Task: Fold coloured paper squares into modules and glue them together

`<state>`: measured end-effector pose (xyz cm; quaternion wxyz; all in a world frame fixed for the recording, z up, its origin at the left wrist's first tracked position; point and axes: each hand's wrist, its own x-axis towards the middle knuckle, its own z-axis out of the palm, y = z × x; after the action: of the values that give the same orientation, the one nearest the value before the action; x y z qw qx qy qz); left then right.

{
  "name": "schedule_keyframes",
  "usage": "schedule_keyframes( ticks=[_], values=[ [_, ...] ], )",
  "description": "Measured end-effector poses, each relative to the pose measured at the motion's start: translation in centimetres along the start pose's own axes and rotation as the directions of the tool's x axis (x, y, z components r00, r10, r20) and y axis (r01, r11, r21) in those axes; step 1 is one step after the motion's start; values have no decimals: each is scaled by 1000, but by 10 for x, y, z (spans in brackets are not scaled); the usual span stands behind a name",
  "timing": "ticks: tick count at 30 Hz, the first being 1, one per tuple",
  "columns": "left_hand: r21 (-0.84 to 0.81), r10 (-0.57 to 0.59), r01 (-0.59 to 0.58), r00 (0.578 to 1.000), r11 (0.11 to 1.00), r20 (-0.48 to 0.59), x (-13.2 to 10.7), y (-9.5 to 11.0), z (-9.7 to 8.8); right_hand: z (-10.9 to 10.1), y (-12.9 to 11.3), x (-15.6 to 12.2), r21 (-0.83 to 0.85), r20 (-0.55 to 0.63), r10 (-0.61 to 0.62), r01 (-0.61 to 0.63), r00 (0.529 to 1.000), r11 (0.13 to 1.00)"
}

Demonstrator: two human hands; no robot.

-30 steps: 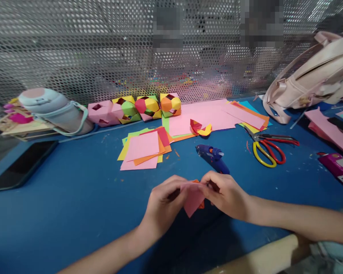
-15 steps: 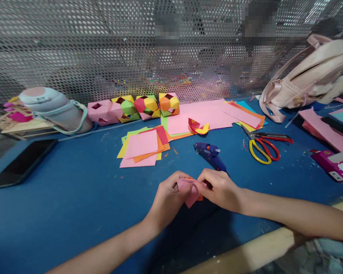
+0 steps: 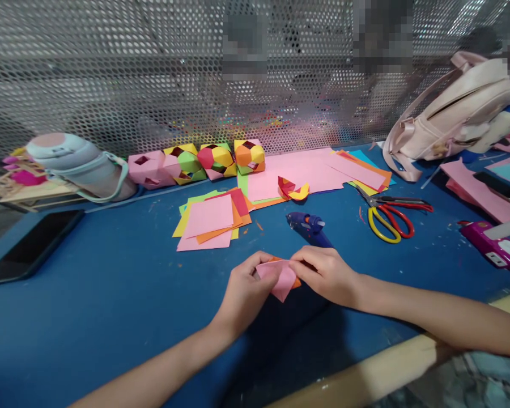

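Note:
Both of my hands pinch a small folded piece of pink paper (image 3: 279, 278) with an orange piece showing behind it, just above the blue table (image 3: 110, 294). My left hand (image 3: 244, 292) grips its left side with curled fingers. My right hand (image 3: 325, 273) grips its right side. A blue glue gun (image 3: 308, 225) lies just beyond my right hand. A stack of coloured paper squares (image 3: 210, 221) lies further back to the left.
Several folded paper cubes (image 3: 215, 157) line the mesh wall. Large pink sheets (image 3: 306, 170), a folded red-yellow piece (image 3: 293, 188) and scissors (image 3: 386, 218) lie at back right. A phone (image 3: 29, 243) and bottle (image 3: 76, 167) sit left; a pink bag (image 3: 450, 113) and a magenta tool (image 3: 495, 245) right.
My hands have moved slightly up and away with the paper, and the pink piece has been folded flatter and smaller between my fingers.

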<state>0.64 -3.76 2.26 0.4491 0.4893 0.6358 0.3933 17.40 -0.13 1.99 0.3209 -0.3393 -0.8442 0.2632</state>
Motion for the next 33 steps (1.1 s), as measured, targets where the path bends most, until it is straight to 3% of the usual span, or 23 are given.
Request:
schedule_keyframes(
  ticks=[3,6,9,15,18,21,25,27,30,33],
  values=[
    [-66,-33,32,999,997,-3,3,-1,-3,-11,-2,0,-48,-48,-127,125,991,991],
    [-143,-39,40,999,989,7,4,-2,-4,-17,-6,0,-25,-63,-27,26,998,999],
    [-124,-16,17,1000,992,10,3,-1,-2,-12,-7,0,1,1,103,-103,995,995],
    [-97,-32,35,999,995,25,0,1,-1,-3,-1,1,-90,47,-16,20,999,996],
    [-143,-45,47,999,989,19,2,-1,-3,-21,-6,0,-129,60,-124,131,991,983],
    [-188,-59,60,998,980,9,7,-2,-7,-51,-10,0,-164,-81,-169,154,982,974],
    [-199,-52,45,998,979,-30,15,-5,-12,-80,6,3,-262,-230,-57,-6,971,965],
    [-189,-45,34,997,981,-56,19,-7,-13,-80,21,7,-228,-156,87,-121,984,966],
    [-166,-56,41,995,985,-85,23,-9,-14,-63,39,11,-137,82,274,-262,958,955],
    [-134,-52,39,994,990,-92,25,-8,-14,-39,48,13,-167,77,355,-339,932,926]
  ],
)
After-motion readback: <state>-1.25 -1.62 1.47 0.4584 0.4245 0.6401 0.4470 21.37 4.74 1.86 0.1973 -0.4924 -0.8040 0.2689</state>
